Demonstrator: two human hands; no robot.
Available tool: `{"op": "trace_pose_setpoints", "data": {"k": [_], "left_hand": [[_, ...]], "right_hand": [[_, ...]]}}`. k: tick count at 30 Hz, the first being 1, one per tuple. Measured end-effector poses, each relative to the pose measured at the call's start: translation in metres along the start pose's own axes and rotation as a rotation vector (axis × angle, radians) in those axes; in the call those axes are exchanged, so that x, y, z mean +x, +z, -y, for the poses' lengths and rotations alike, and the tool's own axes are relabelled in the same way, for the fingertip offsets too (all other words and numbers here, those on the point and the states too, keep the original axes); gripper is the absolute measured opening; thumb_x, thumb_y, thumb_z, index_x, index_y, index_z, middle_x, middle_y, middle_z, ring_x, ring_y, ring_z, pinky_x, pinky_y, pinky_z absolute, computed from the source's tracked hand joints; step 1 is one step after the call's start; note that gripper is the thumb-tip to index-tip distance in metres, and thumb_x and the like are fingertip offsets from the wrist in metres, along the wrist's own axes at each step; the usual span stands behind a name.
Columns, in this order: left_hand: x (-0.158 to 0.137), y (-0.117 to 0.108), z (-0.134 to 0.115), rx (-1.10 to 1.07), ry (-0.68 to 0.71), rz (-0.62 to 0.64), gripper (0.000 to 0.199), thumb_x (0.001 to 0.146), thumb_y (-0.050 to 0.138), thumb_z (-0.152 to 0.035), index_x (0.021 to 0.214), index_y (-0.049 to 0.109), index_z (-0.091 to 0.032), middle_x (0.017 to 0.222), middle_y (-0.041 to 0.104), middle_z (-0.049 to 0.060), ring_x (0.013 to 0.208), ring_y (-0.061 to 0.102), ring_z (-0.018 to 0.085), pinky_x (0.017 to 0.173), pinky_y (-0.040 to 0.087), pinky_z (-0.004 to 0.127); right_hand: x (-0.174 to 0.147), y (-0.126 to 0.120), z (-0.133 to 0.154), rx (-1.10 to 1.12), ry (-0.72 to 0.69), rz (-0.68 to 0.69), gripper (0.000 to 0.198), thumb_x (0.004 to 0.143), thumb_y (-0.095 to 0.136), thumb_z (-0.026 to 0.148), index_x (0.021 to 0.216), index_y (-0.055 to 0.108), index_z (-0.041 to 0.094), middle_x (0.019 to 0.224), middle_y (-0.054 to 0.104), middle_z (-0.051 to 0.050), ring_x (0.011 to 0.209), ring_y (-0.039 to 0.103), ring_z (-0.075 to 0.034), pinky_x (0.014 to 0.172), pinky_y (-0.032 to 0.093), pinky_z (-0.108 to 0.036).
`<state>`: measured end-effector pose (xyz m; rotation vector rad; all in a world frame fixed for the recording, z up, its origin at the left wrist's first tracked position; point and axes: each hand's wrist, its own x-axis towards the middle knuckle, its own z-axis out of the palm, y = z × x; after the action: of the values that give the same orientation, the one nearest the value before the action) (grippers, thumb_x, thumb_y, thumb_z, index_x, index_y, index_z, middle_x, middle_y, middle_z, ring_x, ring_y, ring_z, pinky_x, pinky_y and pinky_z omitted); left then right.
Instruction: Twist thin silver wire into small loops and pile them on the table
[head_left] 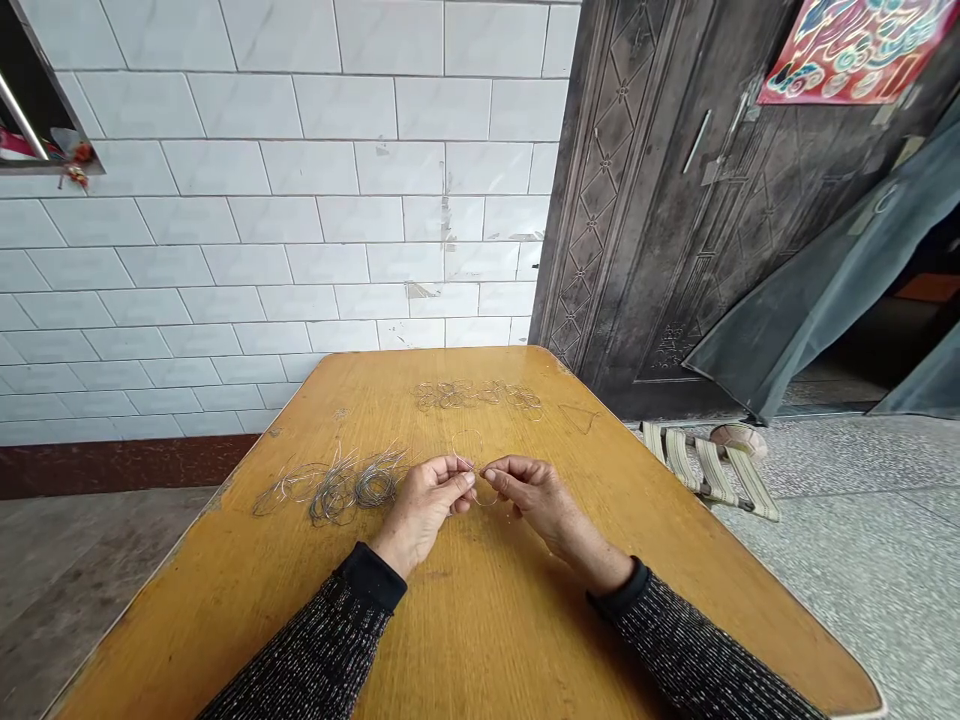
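Note:
Over the middle of the wooden table, my left hand (435, 492) and my right hand (531, 492) face each other, fingertips almost meeting. Both are closed in a pinch on a thin wire (466, 432), which curves in a loop above the fingers and shows again just below them. Left of my left hand lie coils of thin grey wire (375, 484), with a looser bundle (289, 487) farther left. Beyond my hands, a row of thin wire loops (457, 394) rests near the table's far end. One bent wire (581, 416) lies apart at the right.
The yellow-brown table (480, 630) reaches toward a white tiled wall (300, 210). A dark carved door (645, 230) stands at the back right, beside a hanging grey curtain (832, 280). A low seat with pale straps (709, 468) is on the floor to the right.

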<state>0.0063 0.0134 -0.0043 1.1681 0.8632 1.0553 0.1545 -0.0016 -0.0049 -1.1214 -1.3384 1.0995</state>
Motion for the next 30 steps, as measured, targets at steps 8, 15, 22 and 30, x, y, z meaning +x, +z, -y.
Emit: {"op": "trace_pose_setpoints", "data": {"k": [8,15,22,30], "left_hand": [[-0.004,0.004,-0.001,-0.045,-0.044,0.004,0.021,0.061,0.068,-0.026,0.075,0.060,-0.013,0.070,0.054,0.000,0.061,0.051,0.007,0.055,0.038,0.019],[-0.006,0.006,-0.006,0.053,-0.045,-0.052,0.023,0.064,0.066,-0.035,0.067,0.057,-0.014,0.065,0.055,0.001,0.060,0.052,0.009,0.051,0.035,0.018],[-0.002,0.002,-0.005,0.143,-0.032,-0.080,0.021,0.063,0.066,-0.033,0.068,0.061,-0.013,0.056,0.056,0.000,0.051,0.048,0.007,0.048,0.032,0.019],[-0.004,0.003,-0.005,0.213,0.009,-0.049,0.018,0.065,0.061,-0.031,0.066,0.061,-0.013,0.053,0.053,0.000,0.049,0.046,0.008,0.047,0.029,0.020]], "right_hand": [[0.001,0.001,-0.001,-0.057,-0.011,-0.043,0.023,0.066,0.060,0.037,0.060,0.062,0.014,0.047,0.045,0.004,0.042,0.031,-0.006,0.041,0.024,-0.021],[0.002,0.002,-0.010,-0.286,-0.128,-0.120,0.019,0.071,0.056,0.031,0.062,0.062,0.015,0.055,0.053,0.000,0.049,0.041,-0.009,0.047,0.032,-0.022],[-0.002,0.004,-0.009,-0.385,-0.249,-0.168,0.016,0.073,0.054,0.028,0.065,0.063,0.017,0.061,0.058,-0.003,0.055,0.048,-0.013,0.052,0.035,-0.024],[-0.002,0.004,-0.007,-0.407,-0.225,-0.142,0.016,0.073,0.056,0.028,0.062,0.062,0.018,0.059,0.057,-0.002,0.054,0.048,-0.013,0.052,0.035,-0.024]]}}
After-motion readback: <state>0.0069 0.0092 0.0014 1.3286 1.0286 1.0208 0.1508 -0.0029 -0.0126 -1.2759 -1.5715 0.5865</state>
